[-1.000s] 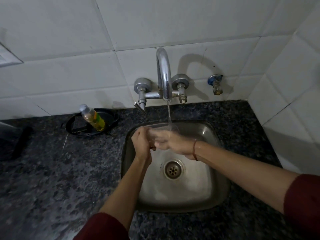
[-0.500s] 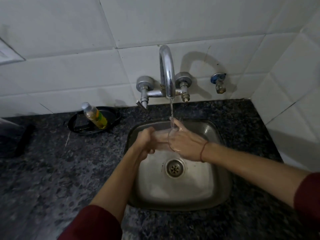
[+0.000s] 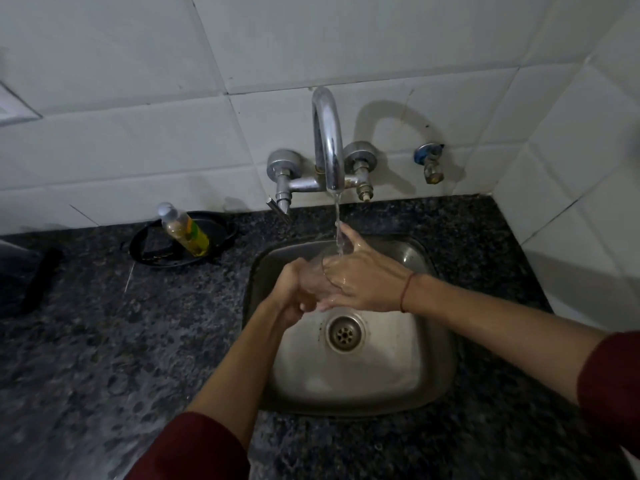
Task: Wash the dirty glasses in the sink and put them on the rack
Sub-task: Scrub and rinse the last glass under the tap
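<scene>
While water [image 3: 337,223] runs in a thin stream from the curved chrome faucet [image 3: 327,140], we hold a clear drinking glass [image 3: 316,277] on its side above the steel sink [image 3: 434,362], just behind the drain [image 3: 345,332]. Our left hand [image 3: 292,294] grips the closed end of the glass, fingers curled round it. Our right hand [image 3: 369,284] lies against its mouth end with the fingers stretched out and mostly straight; one finger stands up into the stream, and the wet skin shines. Whether any of those fingers reach inside the glass we cannot tell. A red thread [image 3: 406,292] circles the right wrist, and both arms end in maroon sleeves [image 3: 194,448] at the bottom of the view.

Speckled dark granite countertop [image 3: 104,341] surrounds the sink. On it, left of the faucet and near the wall, a small bottle [image 3: 185,230] of yellow-green liquid leans tilted in a shallow black round dish [image 3: 152,252]. Farther left, at the edge of the view, lies a dark object [image 3: 41,278] too dim for us to name. White tiles [image 3: 138,150] cover the wall behind, and a small blue-topped valve [image 3: 430,162] juts from them to the right of the faucet.
</scene>
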